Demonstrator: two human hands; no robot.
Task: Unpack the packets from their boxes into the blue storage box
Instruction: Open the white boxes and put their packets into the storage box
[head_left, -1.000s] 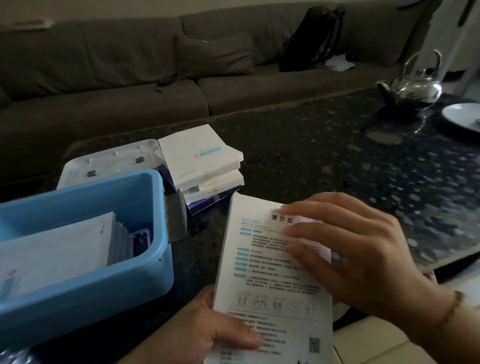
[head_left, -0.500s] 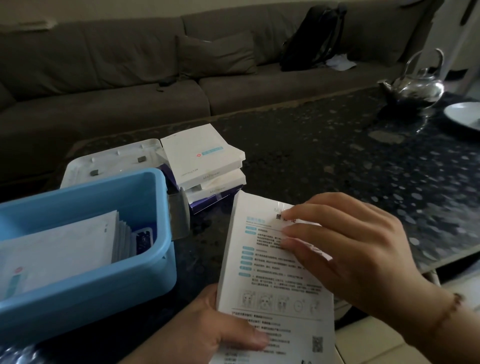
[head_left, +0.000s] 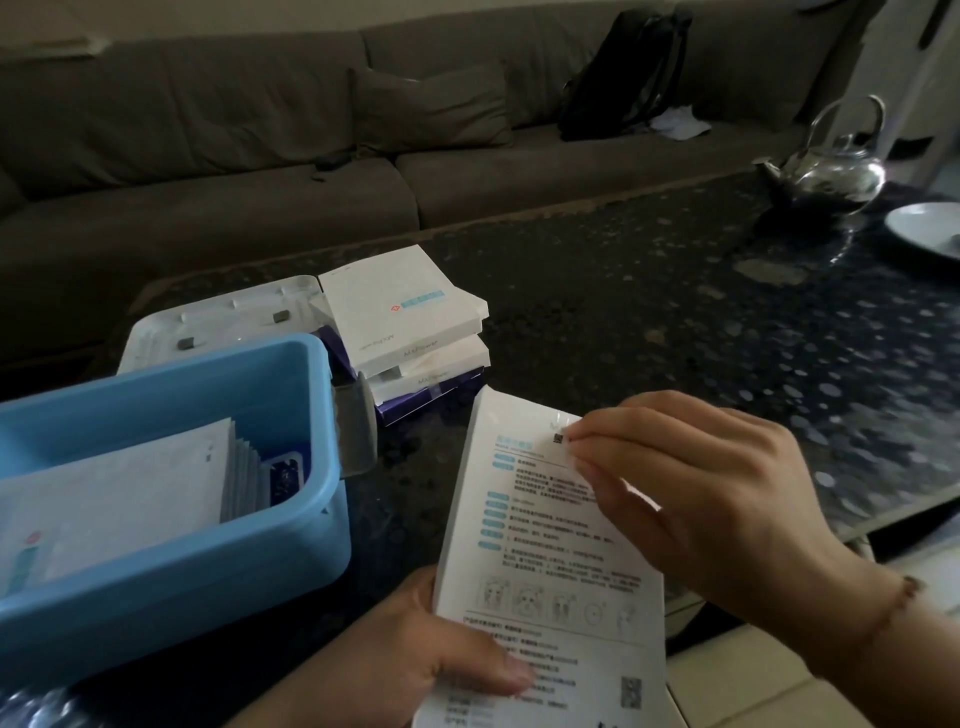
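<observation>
- dark speckled table (head_left: 675, 322), sofa (head_left: 208, 130) behind
- left hand (head_left: 415, 660) grips white box (head_left: 550, 571) at bottom edge
- right hand (head_left: 701, 493) pinches its top flap
- blue storage box (head_left: 208, 587) left, packets (head_left: 119, 499) inside

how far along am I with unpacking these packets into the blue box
Done: white packets already stand in the blue storage box. In hand: left hand holds a white box; right hand picks at its top. Left: the stacked boxes behind.
</observation>
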